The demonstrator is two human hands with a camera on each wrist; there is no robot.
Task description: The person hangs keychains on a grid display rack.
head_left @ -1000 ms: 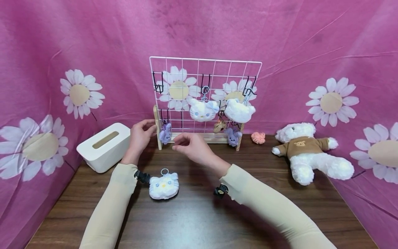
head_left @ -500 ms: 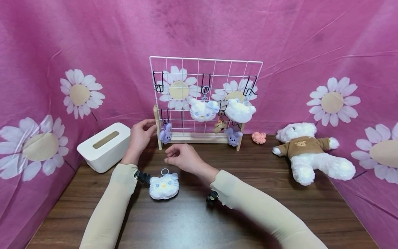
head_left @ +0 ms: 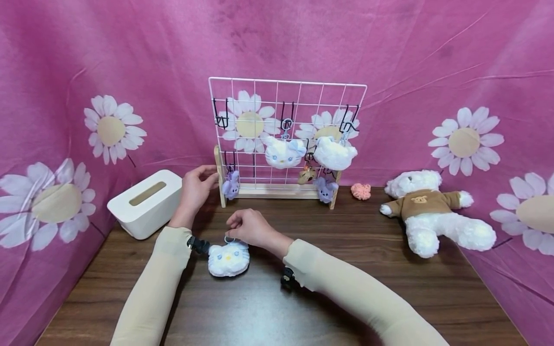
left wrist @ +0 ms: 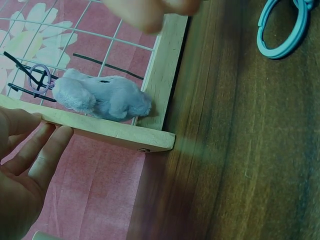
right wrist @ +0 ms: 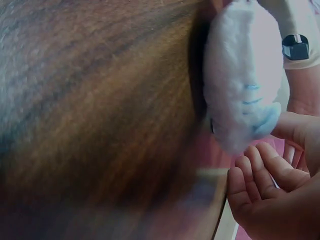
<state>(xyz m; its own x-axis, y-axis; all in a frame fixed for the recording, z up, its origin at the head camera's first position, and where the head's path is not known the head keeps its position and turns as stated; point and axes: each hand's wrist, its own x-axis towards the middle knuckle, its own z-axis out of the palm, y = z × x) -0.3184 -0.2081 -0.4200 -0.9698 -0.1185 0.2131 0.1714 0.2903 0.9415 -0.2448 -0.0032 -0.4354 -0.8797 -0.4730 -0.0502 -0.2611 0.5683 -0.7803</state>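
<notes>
A white plush cat-face pouch (head_left: 228, 260) with blue eyes lies on the table, its pale blue key ring (left wrist: 283, 30) at the top. Right at that ring, in the head view, is my right hand (head_left: 253, 228), fingers loosely bent. The right wrist view shows its fingers beside the pouch (right wrist: 242, 75), and no ring in them. In the left wrist view a gap separates the ring from the fingertips at the top edge. My left hand (head_left: 196, 190) touches the left wooden post (left wrist: 110, 131) of the wire rack with nearly straight fingers.
Plush charms hang on the white grid rack (head_left: 287, 81), including a cat face (head_left: 284, 154) and purple toys (head_left: 231, 185). At left stands a white tissue box (head_left: 149, 211). Rightward lie a pink heart (head_left: 360, 191) and a teddy bear (head_left: 426, 206).
My right hand has come down and left from in front of the rack to the key ring. The left hand stays at the post, and the pouch lies as before.
</notes>
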